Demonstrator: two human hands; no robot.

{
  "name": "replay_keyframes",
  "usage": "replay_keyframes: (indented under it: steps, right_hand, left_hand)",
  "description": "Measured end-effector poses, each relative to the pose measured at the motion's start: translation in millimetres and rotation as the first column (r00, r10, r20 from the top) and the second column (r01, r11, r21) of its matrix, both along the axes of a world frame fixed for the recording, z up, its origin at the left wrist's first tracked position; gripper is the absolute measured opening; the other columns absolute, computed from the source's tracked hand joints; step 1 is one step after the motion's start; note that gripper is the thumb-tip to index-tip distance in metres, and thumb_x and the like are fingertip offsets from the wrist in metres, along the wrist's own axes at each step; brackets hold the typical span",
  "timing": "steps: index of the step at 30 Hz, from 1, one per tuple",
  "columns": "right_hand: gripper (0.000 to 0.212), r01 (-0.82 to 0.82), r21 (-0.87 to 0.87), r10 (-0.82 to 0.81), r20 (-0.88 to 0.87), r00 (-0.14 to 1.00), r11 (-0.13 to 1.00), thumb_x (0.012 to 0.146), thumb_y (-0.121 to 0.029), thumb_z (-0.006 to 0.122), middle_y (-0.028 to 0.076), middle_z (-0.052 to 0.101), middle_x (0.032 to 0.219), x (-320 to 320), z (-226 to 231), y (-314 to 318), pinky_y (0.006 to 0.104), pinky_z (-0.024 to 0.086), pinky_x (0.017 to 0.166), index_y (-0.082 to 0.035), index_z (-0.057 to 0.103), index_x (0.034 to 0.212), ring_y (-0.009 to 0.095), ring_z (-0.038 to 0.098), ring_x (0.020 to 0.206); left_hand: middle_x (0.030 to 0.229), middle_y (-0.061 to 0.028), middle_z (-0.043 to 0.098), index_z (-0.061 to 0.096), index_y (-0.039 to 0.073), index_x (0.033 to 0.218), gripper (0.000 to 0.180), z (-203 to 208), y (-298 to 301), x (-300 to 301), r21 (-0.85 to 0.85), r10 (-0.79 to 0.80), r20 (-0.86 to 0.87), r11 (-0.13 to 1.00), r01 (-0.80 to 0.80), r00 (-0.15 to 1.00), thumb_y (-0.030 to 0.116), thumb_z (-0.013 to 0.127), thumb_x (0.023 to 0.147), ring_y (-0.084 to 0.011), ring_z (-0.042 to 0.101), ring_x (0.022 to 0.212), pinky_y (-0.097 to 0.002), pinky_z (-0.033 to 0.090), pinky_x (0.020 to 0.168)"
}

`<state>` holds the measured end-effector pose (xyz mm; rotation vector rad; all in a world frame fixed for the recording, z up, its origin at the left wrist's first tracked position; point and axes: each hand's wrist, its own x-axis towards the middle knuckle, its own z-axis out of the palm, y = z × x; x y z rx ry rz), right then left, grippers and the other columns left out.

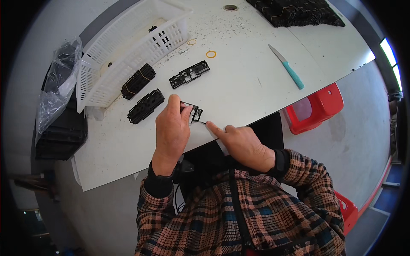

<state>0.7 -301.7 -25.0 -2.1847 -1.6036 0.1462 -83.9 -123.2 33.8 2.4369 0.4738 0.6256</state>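
Observation:
My left hand [172,128] is closed on a black plastic frame part [196,114] with rectangular openings, held just over the table near its front edge. From the right, my right hand [241,144] points its index finger at the part's lower corner. A thin pointed tool tip [203,122] shows ahead of that finger; the rest is hidden in the closed hand. Beyond my left hand lie a single black frame part [189,74], a stack of such parts [146,106], and a bundle [138,81] tied with a rubber band.
A white slatted basket [96,91] stands at the left, beside a dark crate [62,138] with clear plastic. A teal-handled knife [292,75], yellow rubber band [211,54], tape roll [230,7] and many black parts [294,13] lie farther off. A red stool [318,106] stands right.

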Motion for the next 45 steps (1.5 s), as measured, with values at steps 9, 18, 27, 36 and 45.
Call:
replay_keyframes:
  steps: [9, 18, 27, 36, 45]
  right_hand:
    - [0.054, 0.093, 0.185, -0.015, -0.387, 0.922, 0.978, 0.084, 0.005, 0.055, 0.023, 0.066, 0.087, 7, 7, -22, 0.0347, 0.053, 0.067, -0.003, 0.050, 0.136, 0.032, 0.066, 0.071]
    - [0.048, 0.196, 0.182, -0.053, -0.588, 0.807, 0.964, 0.088, 0.007, 0.051, 0.027, 0.066, 0.100, 17, 3, -30, 0.0296, 0.051, 0.073, -0.001, 0.051, 0.136, 0.033, 0.067, 0.075]
    - [0.047, 0.183, 0.156, -0.049, -0.616, 0.786, 0.971, 0.089, 0.006, 0.051, 0.027, 0.067, 0.100, 17, 3, -29, 0.0286, 0.051, 0.073, -0.001, 0.050, 0.136, 0.028, 0.068, 0.074]
    - [0.048, 0.183, 0.152, -0.059, -0.590, 0.805, 0.971, 0.089, 0.007, 0.052, 0.024, 0.068, 0.098, 14, 4, -33, 0.0279, 0.051, 0.071, -0.001, 0.051, 0.136, 0.025, 0.066, 0.071]
    - [0.050, 0.086, 0.178, -0.017, -0.359, 0.933, 0.980, 0.087, 0.006, 0.057, 0.016, 0.064, 0.080, 5, 8, -27, 0.0316, 0.051, 0.060, -0.005, 0.053, 0.135, 0.025, 0.061, 0.061]
  left_hand:
    - [0.071, -0.0078, 0.058, 0.046, 0.001, 0.089, 0.020, -15, 22, -24, -0.405, 0.086, 0.163, 0.914, -0.013, 0.983, 0.009, 0.063, 0.093, -0.0136, 0.053, 0.057, -0.0270, 0.046, 0.054]
    - [0.073, -0.0067, 0.061, 0.049, 0.001, 0.091, 0.018, -12, 15, -48, -0.557, 0.180, 0.395, 0.826, 0.079, 0.901, 0.011, 0.063, 0.094, -0.0107, 0.057, 0.060, -0.0243, 0.051, 0.057]
    - [0.079, -0.0087, 0.061, 0.048, 0.000, 0.091, 0.019, -17, 10, -50, -0.560, 0.157, 0.478, 0.812, 0.162, 0.864, 0.008, 0.065, 0.093, -0.0118, 0.059, 0.063, -0.0259, 0.052, 0.058]
    - [0.082, -0.0086, 0.060, 0.046, 0.000, 0.090, 0.021, -26, 9, -48, -0.511, 0.106, 0.472, 0.842, 0.173, 0.875, 0.007, 0.066, 0.092, -0.0118, 0.058, 0.064, -0.0260, 0.052, 0.058]
    - [0.078, -0.0054, 0.060, 0.050, 0.001, 0.089, 0.017, -29, 7, -35, -0.236, 0.011, 0.213, 0.971, 0.040, 0.977, 0.006, 0.066, 0.091, -0.0098, 0.055, 0.063, -0.0236, 0.049, 0.060]
